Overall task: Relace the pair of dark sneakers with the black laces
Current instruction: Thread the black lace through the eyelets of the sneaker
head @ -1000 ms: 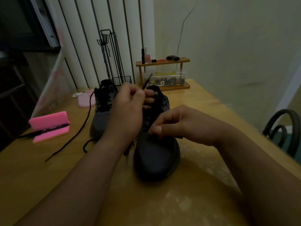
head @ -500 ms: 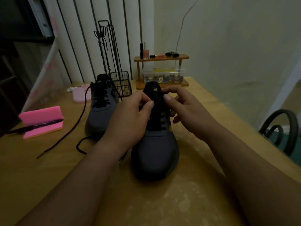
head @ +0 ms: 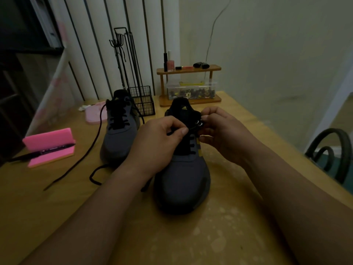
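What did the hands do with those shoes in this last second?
The left hand brought the black lace down from above the near sneaker to its top eyelets, still pinching it. The right hand moved up from the middle lacing to pinch the eyelet edge. The other sneaker and pink foam block stayed put.

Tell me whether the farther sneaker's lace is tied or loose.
Loose. The farther sneaker is laced through its eyelets, but its black lace trails untied across the table.

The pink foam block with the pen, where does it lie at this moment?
In the head view, the pink foam block lies on the left side of the wooden table, left of the farther sneaker, near the table's left edge.
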Demonstrator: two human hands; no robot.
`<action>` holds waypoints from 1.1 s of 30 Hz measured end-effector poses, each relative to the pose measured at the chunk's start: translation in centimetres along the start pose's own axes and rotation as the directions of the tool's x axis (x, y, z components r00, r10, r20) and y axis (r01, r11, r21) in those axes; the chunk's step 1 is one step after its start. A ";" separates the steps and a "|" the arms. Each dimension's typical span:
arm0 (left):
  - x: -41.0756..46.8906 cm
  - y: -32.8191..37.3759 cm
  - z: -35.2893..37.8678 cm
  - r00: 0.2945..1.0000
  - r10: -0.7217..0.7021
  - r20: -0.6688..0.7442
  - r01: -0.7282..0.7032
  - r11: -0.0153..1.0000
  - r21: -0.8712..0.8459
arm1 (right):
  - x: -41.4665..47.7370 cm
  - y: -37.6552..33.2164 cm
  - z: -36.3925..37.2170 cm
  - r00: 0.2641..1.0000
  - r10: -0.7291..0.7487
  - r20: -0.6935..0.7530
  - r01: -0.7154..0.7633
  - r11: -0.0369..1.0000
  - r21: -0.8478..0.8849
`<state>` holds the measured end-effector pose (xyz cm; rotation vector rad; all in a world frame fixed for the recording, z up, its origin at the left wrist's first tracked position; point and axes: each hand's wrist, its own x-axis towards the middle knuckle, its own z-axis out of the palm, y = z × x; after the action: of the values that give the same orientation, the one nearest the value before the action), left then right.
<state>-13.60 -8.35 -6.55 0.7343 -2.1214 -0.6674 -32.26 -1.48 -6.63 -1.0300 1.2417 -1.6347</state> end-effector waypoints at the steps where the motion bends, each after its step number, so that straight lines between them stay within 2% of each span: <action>1: -0.1 0.0 -0.1 1.000 -0.006 -0.001 0.006 1.000 -0.024 | 0.0 0.1 0.0 1.000 0.002 0.006 -0.002 1.000 0.013; 5: -0.4 -0.2 -0.4 1.000 -0.012 0.017 0.013 0.998 -0.065 | 0.0 0.2 -0.1 1.000 0.004 0.020 -0.005 0.999 0.032; 11: -0.6 -0.3 -0.6 1.000 0.001 0.026 -0.001 1.000 -0.023 | 0.1 0.2 -0.1 1.000 0.007 0.027 -0.008 0.999 0.036; 16: -0.5 -0.3 -0.3 1.000 0.013 0.018 -0.012 0.999 -0.049 | -0.1 0.2 0.1 1.000 -0.003 0.019 0.003 1.000 0.006; 22: 0.0 -0.2 0.2 0.998 0.026 0.052 -0.026 1.000 0.002 | -0.1 0.2 0.3 1.000 -0.017 0.016 0.018 0.999 -0.041; 26: 0.2 -0.1 0.4 0.999 -0.015 0.053 0.017 0.999 -0.043 | -0.3 0.2 0.5 0.999 -0.031 0.026 0.034 0.994 -0.102; 30: 0.1 -0.2 0.5 0.996 -0.079 0.047 0.084 0.988 -0.126 | -0.5 -0.1 0.2 1.000 -0.015 -0.006 0.014 0.998 -0.067; 33: 0.0 -0.2 0.4 0.992 -0.112 0.064 0.122 0.975 -0.186 | -1.0 -0.6 -0.1 0.998 0.011 0.068 0.000 0.986 -0.169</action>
<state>-13.84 -8.40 -6.97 0.7473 -2.0389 -0.9486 -32.08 -0.38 -6.17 -1.1756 1.3537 -1.4967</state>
